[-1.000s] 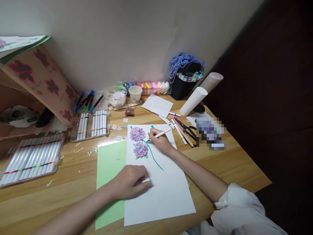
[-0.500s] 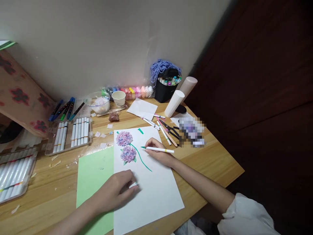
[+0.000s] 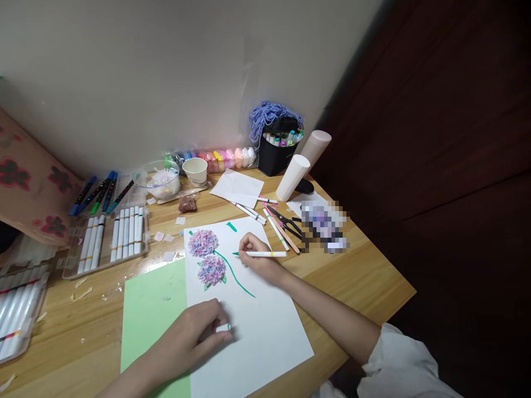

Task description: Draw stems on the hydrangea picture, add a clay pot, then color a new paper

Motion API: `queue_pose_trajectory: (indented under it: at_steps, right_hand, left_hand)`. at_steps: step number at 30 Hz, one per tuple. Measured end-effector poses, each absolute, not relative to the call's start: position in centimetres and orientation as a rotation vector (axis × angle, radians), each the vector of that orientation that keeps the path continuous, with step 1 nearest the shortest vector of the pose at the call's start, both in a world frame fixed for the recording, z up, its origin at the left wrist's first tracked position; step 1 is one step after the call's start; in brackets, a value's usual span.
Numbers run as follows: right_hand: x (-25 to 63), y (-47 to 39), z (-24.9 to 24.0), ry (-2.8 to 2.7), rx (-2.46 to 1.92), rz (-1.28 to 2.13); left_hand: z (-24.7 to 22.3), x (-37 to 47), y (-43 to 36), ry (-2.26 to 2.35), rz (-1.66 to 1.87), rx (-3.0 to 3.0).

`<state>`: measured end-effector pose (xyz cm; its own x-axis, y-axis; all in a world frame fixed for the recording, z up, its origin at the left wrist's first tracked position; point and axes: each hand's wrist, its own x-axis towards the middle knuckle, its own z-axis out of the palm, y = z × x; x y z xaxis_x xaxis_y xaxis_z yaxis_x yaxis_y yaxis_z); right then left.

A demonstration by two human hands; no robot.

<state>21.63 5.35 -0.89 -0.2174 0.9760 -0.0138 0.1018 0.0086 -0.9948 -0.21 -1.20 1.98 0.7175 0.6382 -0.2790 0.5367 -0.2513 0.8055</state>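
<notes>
The white sheet (image 3: 257,342) served as the landmark; it lay flat, partly over a green sheet (image 3: 153,309) on the wood-grain table (image 3: 373,287). The right hand (image 3: 261,262) was pinching a slim white marker (image 3: 267,254) near its green tip, thumb and fingers pressed together on the barrel, above the upper part of the sheet. Contact between tip and paper could not be confirmed. The left hand (image 3: 186,334) was curled at the sheet's left side, thumb and forefinger pinching a short pale cylinder (image 3: 223,328), judged to be the marker's cap.

The step in hand was judged to be adding green linework around the flower heads. A further stroke would call for a steady pinch, a lowered tip and a sheet kept from sliding.

Two rounded flower heads (image 3: 203,243) occupied the sheet's upper left, ruffled and densely textured in pink, lilac and blue. A smooth green line (image 3: 233,275) curved from them towards the sheet's middle; a short, solid green mark (image 3: 232,226) stood near its top edge.

Left of the sheet was a clear, rigid plastic case (image 3: 72,255) with white markers. Beyond the sheet stood a tapered paper cup (image 3: 194,171). Right of its top edge lay dark-handled scissors (image 3: 286,221), beside loose markers.
</notes>
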Motion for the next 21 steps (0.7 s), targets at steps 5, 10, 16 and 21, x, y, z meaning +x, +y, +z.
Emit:
queue_pose_trajectory:
  at_steps: [5, 10, 16, 21]
  right_hand:
    - [21.88, 5.21, 0.06, -1.649, -1.125, 1.188]
    - [22.02, 5.37, 0.0, -1.565, -1.126, 1.307]
    - [21.97, 5.16, -0.61, -1.452, -1.161, 1.391]
    - [21.99, 5.19, -0.66, -1.406, -1.117, 1.332]
  left_hand:
    - [2.03, -0.28, -1.17, 0.878, 0.131, 1.936]
    - [1.75, -0.51, -1.14, 0.844, 0.137, 1.942]
    - [1.44, -0.7, -1.18, 0.806, 0.184, 1.977]
    - [1.55, -0.66, -1.24, 0.818, 0.229, 2.065]
